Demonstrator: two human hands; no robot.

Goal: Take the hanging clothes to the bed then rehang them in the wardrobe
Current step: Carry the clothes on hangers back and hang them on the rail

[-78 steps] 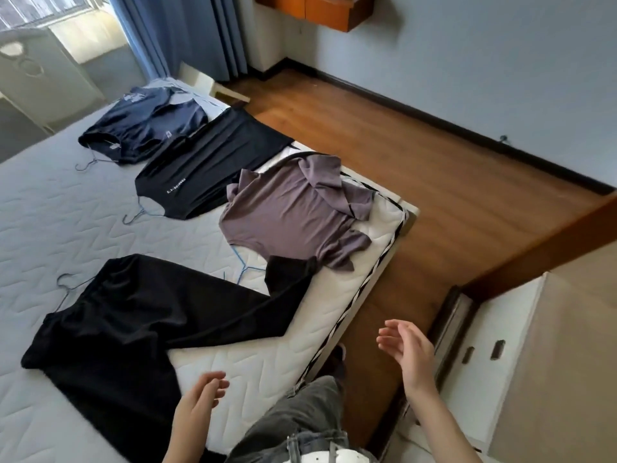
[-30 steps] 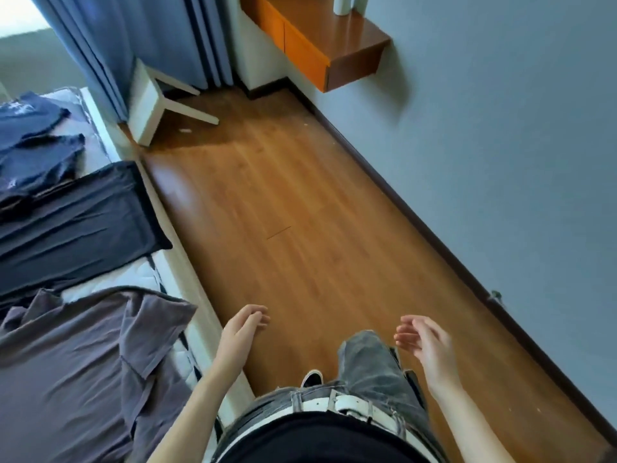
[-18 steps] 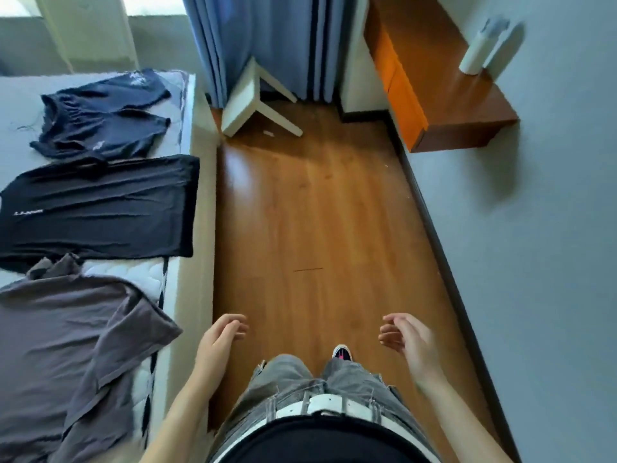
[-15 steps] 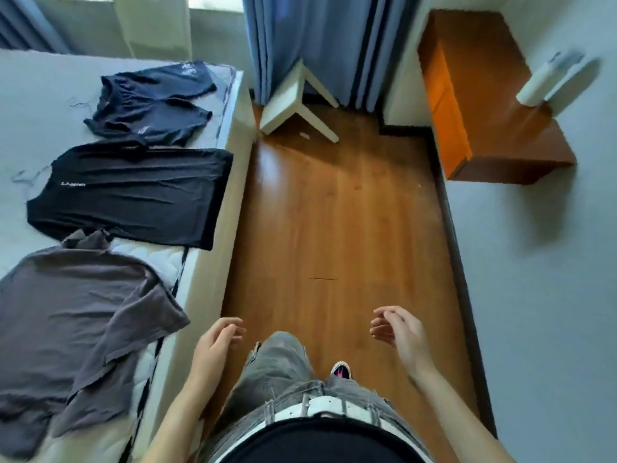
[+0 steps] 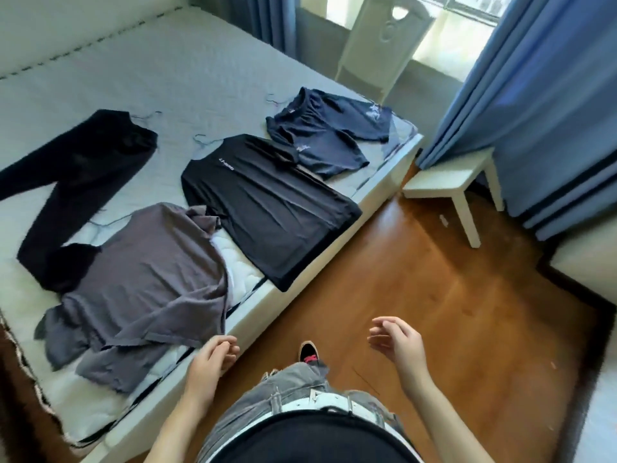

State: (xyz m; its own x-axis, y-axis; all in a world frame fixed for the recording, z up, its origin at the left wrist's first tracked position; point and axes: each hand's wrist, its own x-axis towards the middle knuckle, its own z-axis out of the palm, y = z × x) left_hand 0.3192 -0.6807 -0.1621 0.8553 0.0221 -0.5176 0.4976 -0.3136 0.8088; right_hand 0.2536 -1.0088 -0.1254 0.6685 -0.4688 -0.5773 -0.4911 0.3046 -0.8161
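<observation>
Several garments on thin wire hangers lie on the bed (image 5: 140, 61). A grey-brown shirt (image 5: 147, 282) is nearest, hanging over the mattress edge. Behind it lies a black T-shirt (image 5: 267, 202), and farther back navy shorts (image 5: 327, 135). Black trousers (image 5: 76, 175) stretch along the left. My left hand (image 5: 210, 359) hovers just off the grey-brown shirt's hem, fingers loosely curled, holding nothing. My right hand (image 5: 397, 342) is over the floor, open and empty.
A wooden floor (image 5: 434, 295) runs along the bed's right side. A small white stool (image 5: 457, 185) stands by the blue curtains (image 5: 534, 95). A white chair (image 5: 384, 38) is at the window. My legs and one shoe (image 5: 309, 350) are below.
My view has swung left from the floor and wall back over the bed, so all the clothes show again. Both hands stay empty at waist height, the left now near the grey-brown shirt.
</observation>
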